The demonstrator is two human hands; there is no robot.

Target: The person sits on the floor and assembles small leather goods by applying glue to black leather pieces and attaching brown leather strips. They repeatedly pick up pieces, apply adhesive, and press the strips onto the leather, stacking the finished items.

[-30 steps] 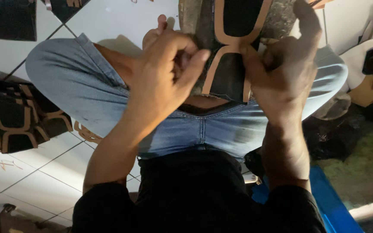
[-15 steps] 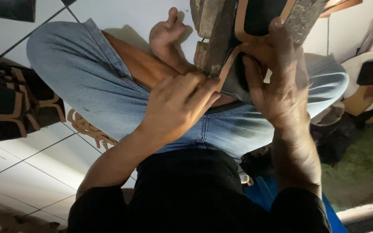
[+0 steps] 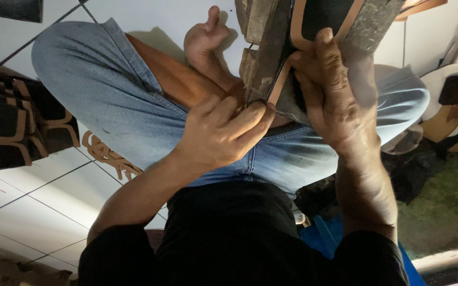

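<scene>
Person seated cross-legged on white tiled floor, blue jeans, black shirt; a rough grey block rests on the lap, leaning against the knees; on it lies a black cut piece with a tan strap edge. Right hand lies flat over the piece, fingers pressed together, thumb against the strap, pinning it to the block. Left hand sits just below the block's lower edge, grip closed, fingertips pinching the strap's lower end; whether it also holds a tool cannot be told. Stack of similar black-and-tan pieces on the floor at left; tan offcuts beside the thigh.
</scene>
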